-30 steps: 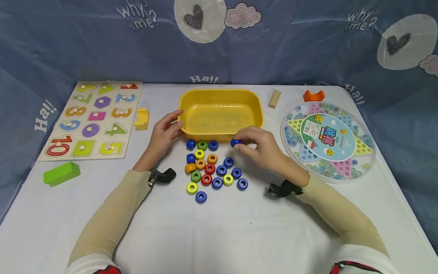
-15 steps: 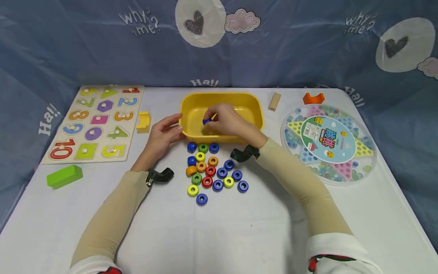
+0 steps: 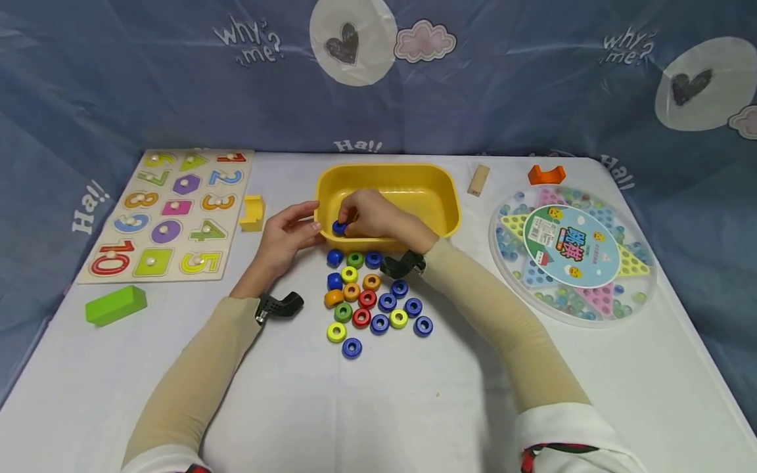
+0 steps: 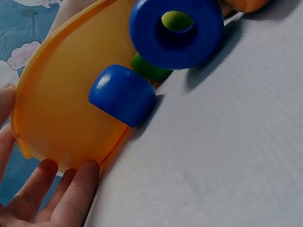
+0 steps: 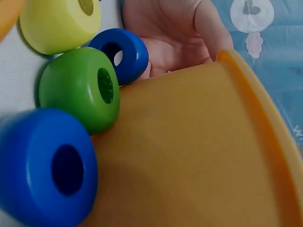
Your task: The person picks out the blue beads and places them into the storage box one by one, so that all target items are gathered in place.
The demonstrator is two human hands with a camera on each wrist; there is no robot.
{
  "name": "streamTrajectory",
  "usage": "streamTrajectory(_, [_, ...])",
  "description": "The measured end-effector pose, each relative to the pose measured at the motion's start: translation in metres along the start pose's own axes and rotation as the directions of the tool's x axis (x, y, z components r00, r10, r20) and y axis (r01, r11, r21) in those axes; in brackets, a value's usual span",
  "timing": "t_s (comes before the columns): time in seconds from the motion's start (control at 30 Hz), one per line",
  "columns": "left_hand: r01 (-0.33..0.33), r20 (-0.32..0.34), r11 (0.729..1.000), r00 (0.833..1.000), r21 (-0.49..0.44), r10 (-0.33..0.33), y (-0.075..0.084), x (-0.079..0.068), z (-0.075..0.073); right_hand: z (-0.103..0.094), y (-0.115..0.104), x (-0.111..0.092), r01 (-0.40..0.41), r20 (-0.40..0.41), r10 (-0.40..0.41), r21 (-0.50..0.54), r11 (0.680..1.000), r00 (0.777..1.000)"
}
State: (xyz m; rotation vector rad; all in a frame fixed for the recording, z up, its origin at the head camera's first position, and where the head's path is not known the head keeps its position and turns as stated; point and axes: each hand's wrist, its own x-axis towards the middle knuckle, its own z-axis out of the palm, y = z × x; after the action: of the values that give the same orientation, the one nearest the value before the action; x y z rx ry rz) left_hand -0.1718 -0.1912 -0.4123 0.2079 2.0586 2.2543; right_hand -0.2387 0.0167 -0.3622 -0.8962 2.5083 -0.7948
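Note:
A yellow plastic bin [image 3: 432, 231] stands at the back middle of the table. My left hand [image 3: 285, 236] rests its fairly straight fingers against the bin's left end; in the left wrist view the fingertips [image 4: 87, 170] touch its outer wall. My right hand [image 3: 369, 213] reaches over the front rim into the bin, pinching a blue bead [image 3: 340, 228] low in its left part. In front of the bin lie several thick ring-shaped beads, among them a green bead [image 3: 355, 260], a red bead [image 3: 367, 299] and a yellow bead [image 3: 336, 332]. The right wrist view does not show the right fingers.
A number puzzle board [image 3: 177, 226], a green block [image 3: 116, 305] and a yellow arch block [image 3: 252, 213] lie at left. A round marble game box [image 3: 572, 253], a wooden block [image 3: 478, 180] and an orange arch block [image 3: 547, 175] are at right.
My right hand has carried the blue bead from in front of the bin over the rim, then left and down inside it. The left hand has stayed at the bin's left end.

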Motion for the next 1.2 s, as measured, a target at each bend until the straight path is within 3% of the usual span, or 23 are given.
streamTrajectory(0.1, [0.005, 0.003, 1.000, 1.000, -0.004, -0.005, 0.001, 0.000, 0.000, -0.005, -0.001, -0.010, 0.022, -0.041, -0.021, 0.011, 1.000, 0.999])
streamTrajectory(0.23, [0.006, 0.008, 1.000, 1.000, -0.011, -0.006, 0.001, 0.000, 0.000, -0.017, -0.002, -0.037, 0.078, -0.133, -0.071, 0.045, 0.996, 0.989])
streamTrajectory(0.4, [-0.002, 0.000, 1.000, 1.000, 0.007, 0.002, 0.000, 0.000, 0.000, -0.029, -0.002, -0.090, 0.204, -0.266, -0.191, 0.019, 0.979, 0.945])
streamTrajectory(0.5, [-0.005, -0.009, 1.000, 1.000, 0.015, 0.005, 0.001, 0.001, -0.001, -0.029, 0.002, -0.121, 0.259, -0.303, -0.248, -0.006, 0.966, 0.920])
streamTrajectory(0.6, [-0.006, -0.015, 1.000, 1.000, 0.005, 0.006, 0.000, 0.001, -0.001, -0.022, 0.014, -0.146, 0.271, -0.289, -0.261, -0.006, 0.963, 0.921])
streamTrajectory(0.83, [0.001, -0.017, 1.000, 1.000, -0.007, -0.001, -0.002, 0.001, 0.001, 0.007, 0.043, -0.188, 0.228, -0.199, -0.213, 0.059, 0.972, 0.957])
streamTrajectory(0.93, [-0.001, -0.021, 1.000, 1.000, -0.004, 0.000, -0.001, 0.001, 0.001, 0.020, 0.049, -0.193, 0.220, -0.128, -0.207, 0.097, 0.971, 0.970])
streamTrajectory(1.03, [-0.001, -0.024, 1.000, 1.000, 0.000, 0.001, 0.000, 0.001, 0.002, 0.030, 0.050, -0.193, 0.223, -0.060, -0.219, 0.062, 0.973, 0.974])
streamTrajectory(1.2, [0.001, -0.021, 1.000, 1.000, -0.007, -0.001, 0.001, 0.000, 0.001, 0.037, 0.049, -0.191, 0.244, -0.034, -0.244, -0.004, 0.970, 0.969])
